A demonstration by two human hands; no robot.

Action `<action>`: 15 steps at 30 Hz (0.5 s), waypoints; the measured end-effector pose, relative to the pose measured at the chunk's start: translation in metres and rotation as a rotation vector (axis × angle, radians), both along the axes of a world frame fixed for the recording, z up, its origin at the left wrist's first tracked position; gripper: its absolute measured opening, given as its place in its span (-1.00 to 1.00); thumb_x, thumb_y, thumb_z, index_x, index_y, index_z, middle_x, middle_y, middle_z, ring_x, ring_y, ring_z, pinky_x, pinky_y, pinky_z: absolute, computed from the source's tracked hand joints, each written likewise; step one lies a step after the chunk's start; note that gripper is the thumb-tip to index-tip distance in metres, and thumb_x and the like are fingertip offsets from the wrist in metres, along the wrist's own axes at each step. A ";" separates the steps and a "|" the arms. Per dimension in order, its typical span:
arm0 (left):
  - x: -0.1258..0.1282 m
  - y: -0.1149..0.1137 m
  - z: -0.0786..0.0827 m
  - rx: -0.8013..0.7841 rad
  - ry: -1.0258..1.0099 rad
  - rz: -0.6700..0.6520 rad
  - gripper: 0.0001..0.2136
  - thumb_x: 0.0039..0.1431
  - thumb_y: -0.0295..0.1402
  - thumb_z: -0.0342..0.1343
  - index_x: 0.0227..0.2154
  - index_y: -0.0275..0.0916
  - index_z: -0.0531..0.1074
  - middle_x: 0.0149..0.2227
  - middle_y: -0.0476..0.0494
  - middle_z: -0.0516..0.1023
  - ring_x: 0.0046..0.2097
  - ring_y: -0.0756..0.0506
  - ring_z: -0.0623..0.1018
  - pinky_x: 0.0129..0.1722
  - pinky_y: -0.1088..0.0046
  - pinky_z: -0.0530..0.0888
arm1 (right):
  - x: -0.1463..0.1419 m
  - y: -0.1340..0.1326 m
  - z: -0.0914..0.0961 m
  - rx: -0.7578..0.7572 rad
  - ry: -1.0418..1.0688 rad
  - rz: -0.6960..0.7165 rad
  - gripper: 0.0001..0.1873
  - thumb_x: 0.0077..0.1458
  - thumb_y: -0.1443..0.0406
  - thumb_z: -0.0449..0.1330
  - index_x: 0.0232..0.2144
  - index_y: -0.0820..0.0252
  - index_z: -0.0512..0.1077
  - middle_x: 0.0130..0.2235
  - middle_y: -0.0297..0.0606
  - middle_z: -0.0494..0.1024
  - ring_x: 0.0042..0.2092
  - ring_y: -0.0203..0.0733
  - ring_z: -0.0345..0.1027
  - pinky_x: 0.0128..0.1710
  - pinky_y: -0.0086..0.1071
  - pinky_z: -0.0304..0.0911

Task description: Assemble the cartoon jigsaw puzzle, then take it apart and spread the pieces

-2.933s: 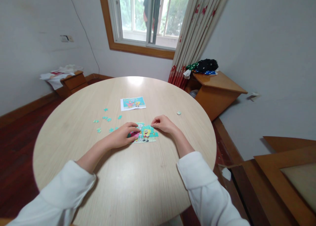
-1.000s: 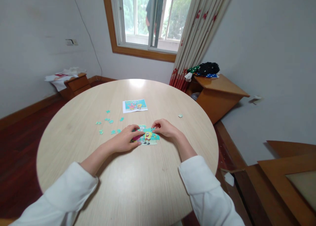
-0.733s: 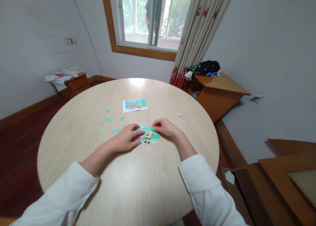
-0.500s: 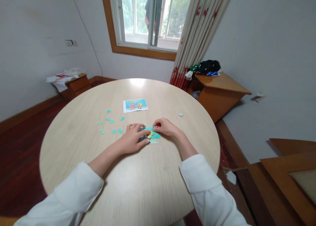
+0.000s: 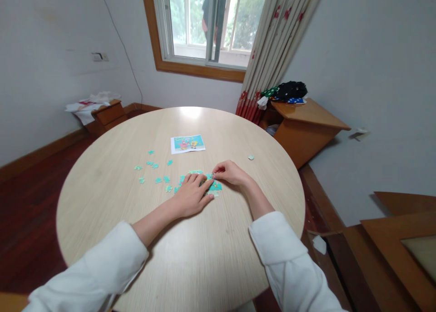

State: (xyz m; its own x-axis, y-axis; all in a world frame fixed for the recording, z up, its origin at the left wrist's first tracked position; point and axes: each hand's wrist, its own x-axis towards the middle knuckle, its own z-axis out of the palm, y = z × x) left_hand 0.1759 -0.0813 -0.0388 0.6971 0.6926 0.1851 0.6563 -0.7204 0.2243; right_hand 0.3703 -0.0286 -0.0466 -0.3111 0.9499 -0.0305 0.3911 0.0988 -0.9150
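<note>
A partly joined jigsaw puzzle (image 5: 215, 186) in turquoise and yellow lies on the round table (image 5: 190, 266). My left hand (image 5: 193, 195) rests flat across it with the fingers spread, covering its middle. At the puzzle's upper right edge, the thumb and forefinger of my right hand (image 5: 229, 173) are pinched together on what looks like a small puzzle piece, mostly hidden by the fingertips. Several loose puzzle pieces (image 5: 155, 165) are scattered left of the puzzle. One pale piece (image 5: 251, 157) lies apart on the right.
Beyond the puzzle lies a printed reference picture (image 5: 188, 144) with a pink and a yellow cartoon figure. A wooden cabinet (image 5: 309, 114) with cloths on top stands past the table at right. A curtain (image 5: 272, 44) hangs beside the window.
My left hand has shifted right and flattened over the puzzle, uncovering its left part and a loose piece there. My right hand stays pinched at about the same spot.
</note>
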 end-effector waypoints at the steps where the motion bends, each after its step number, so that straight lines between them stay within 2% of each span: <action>1: 0.001 0.000 0.000 0.000 0.004 0.006 -0.55 0.25 -0.11 -0.22 0.08 -0.23 0.28 -0.03 -0.32 0.35 -0.01 -0.27 0.29 0.04 0.05 0.17 | 0.000 0.000 0.000 0.001 -0.004 -0.003 -0.83 -0.19 0.29 0.26 -0.51 0.34 0.51 -0.53 -0.28 0.48 -0.45 -0.31 0.27 -0.43 -0.44 0.16; 7: 0.003 -0.001 0.000 0.008 0.017 0.030 -0.58 0.25 -0.14 -0.21 0.06 -0.20 0.29 -0.02 -0.31 0.36 0.00 -0.27 0.29 0.06 0.02 0.12 | -0.003 -0.001 0.006 0.062 -0.113 -0.003 -0.87 -0.13 0.34 0.21 -0.51 0.33 0.52 -0.49 -0.25 0.52 -0.41 -0.29 0.30 -0.37 -0.42 0.19; 15: 0.004 -0.002 0.002 0.030 0.038 0.056 -0.60 0.26 -0.16 -0.21 0.05 -0.19 0.31 -0.04 -0.28 0.39 0.00 -0.27 0.30 0.05 0.04 0.13 | -0.006 -0.001 0.006 0.100 -0.177 -0.033 -0.88 -0.11 0.36 0.19 -0.50 0.32 0.52 -0.50 -0.27 0.51 -0.42 -0.31 0.28 -0.39 -0.44 0.16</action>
